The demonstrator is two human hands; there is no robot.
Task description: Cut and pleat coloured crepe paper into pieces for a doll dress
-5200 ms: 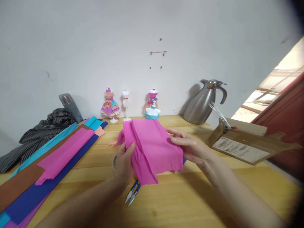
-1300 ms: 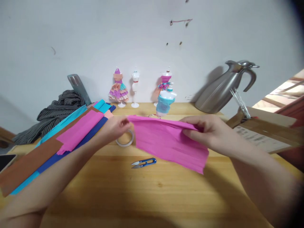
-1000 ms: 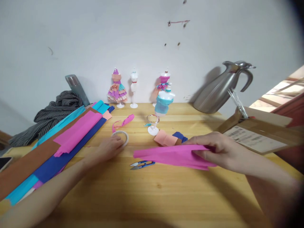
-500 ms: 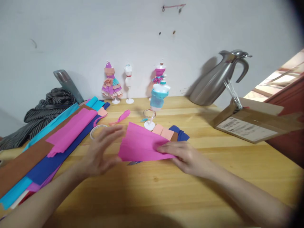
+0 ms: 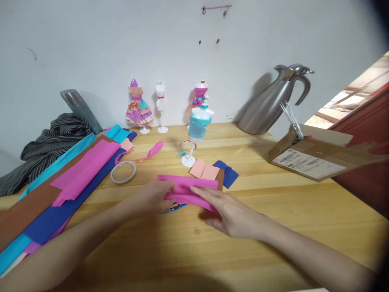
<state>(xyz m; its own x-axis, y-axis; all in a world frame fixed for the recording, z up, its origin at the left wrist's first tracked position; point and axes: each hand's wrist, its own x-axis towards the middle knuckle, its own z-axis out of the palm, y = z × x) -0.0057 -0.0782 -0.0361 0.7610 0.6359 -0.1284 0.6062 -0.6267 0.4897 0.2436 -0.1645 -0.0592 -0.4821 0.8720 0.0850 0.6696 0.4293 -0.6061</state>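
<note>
"Where was the pink sheet (image 5: 182, 185)?"

"Between the two hands, over the middle of the table (image 5: 258, 243), with a fold running along its length. I couldn't tell whether it touched the wood."

"What was the left hand (image 5: 156, 196) doing?"

"Pinching the sheet's left end, though it was blurred."

"And the right hand (image 5: 229, 213)?"

"Its fingers lay across the sheet's right part, with the thumb lower down and apart from them. I couldn't tell if it gripped."

"Anything beneath?"

"The snips (image 5: 178, 207). Part of them showed below the sheet's lower edge, close to the left hand."

"What lay behind it?"

"A peach piece (image 5: 204, 169), a brown piece (image 5: 220, 178) and a blue piece (image 5: 226, 173), overlapping. Past those a dress form (image 5: 199, 126) in a teal wrap stood upright on its base."

"To the left?"

"The tape (image 5: 121, 181) lay flat, near a pile of coloured strips (image 5: 45, 190). A striped cloth (image 5: 56, 136) was heaped beyond the strips, and a bottle (image 5: 80, 110) leaned in the picture just behind it."

"And on the right?"

"A box (image 5: 326, 152) with a white label, well apart from the sheet, and a steel jug (image 5: 264, 101) farther back by the wall."
</note>
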